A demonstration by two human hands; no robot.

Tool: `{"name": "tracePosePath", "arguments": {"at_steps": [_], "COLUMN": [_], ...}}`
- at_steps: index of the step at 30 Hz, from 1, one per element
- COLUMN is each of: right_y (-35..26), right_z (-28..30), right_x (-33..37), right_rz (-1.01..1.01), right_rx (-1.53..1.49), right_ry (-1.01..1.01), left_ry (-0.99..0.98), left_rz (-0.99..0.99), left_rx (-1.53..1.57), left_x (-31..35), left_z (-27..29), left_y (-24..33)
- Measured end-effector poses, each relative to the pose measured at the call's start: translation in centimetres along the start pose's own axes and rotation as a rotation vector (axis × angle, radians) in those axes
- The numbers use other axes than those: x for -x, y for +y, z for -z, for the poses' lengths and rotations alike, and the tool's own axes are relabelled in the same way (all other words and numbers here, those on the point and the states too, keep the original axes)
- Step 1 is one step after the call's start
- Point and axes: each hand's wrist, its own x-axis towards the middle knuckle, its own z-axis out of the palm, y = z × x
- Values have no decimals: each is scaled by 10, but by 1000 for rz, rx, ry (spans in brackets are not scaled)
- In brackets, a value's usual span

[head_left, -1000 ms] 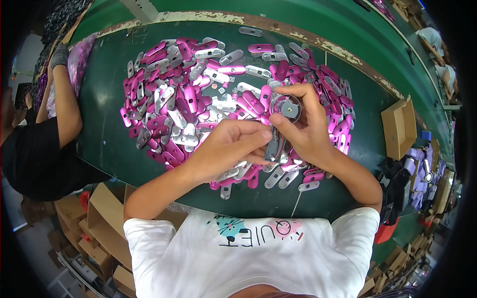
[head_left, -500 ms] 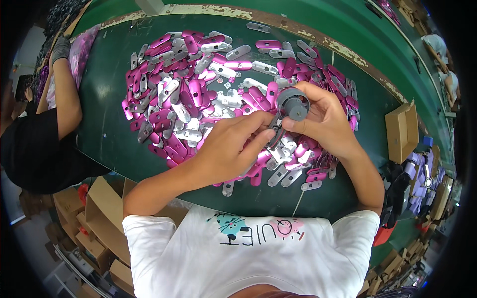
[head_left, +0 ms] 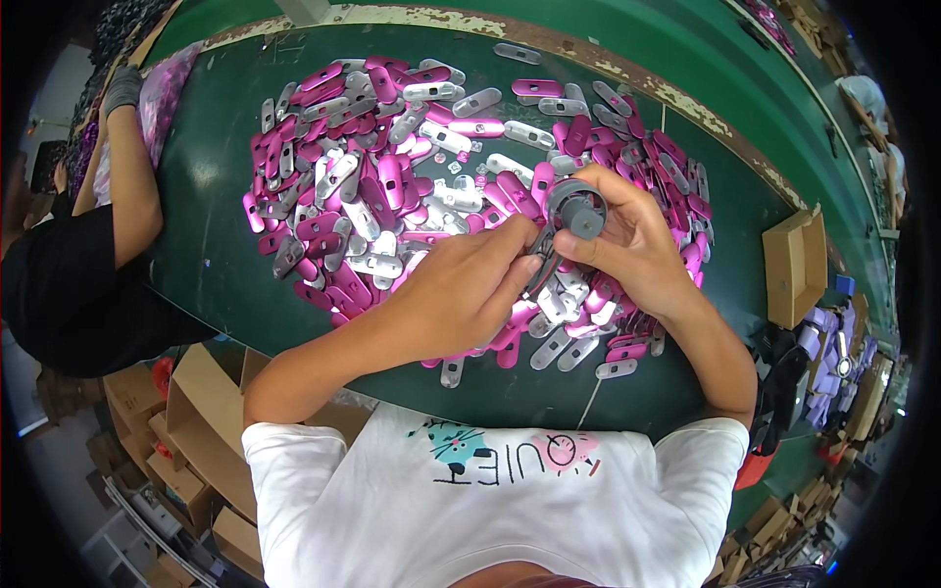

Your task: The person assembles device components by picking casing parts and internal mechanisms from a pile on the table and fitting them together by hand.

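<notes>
Between my two hands is a dark grey plastic part (head_left: pixel 580 218) with a round, cup-shaped end, a short cylinder inside it and a narrow body. My right hand (head_left: pixel 627 240) grips the round end, thumb in front and fingers curled behind. At the lower narrow body, my left hand (head_left: pixel 480 274) is closed, thumb and forefinger pinching it; its other fingers are partly hidden. Below and around both hands lies a heap of oblong pink and silver-grey covers (head_left: pixel 392 181), many with a small square hole. Small clear pieces (head_left: pixel 456 167) are scattered among them.
The covers lie on a dark green table (head_left: pixel 211 225) with a worn raised far edge (head_left: pixel 627 69). An open cardboard box (head_left: pixel 794 265) stands at the right, near purple parts (head_left: pixel 833 343). More cartons (head_left: pixel 201 412) sit low at the left, below another person's arm (head_left: pixel 132 186).
The grey part's round end has turned slightly in my right hand. My left hand's fingers have curled a little closer around its narrow body.
</notes>
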Motion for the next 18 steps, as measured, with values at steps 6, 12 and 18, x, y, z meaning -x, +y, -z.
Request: {"name": "tracePosePath", "arguments": {"at_steps": [6, 12, 18], "right_y": [-4, -7, 8], "right_z": [-1, -6, 3], "right_x": [1, 3, -2], "right_rz": [-6, 70, -46], "right_rx": [69, 80, -120], "right_ry": [0, 15, 50], "left_ry": [29, 50, -140], "left_rz": [-51, -153, 296], "left_rx": [-58, -76, 289], "left_x": [0, 2, -3], "left_z": [-4, -2, 6], "left_y": [-5, -4, -2]}}
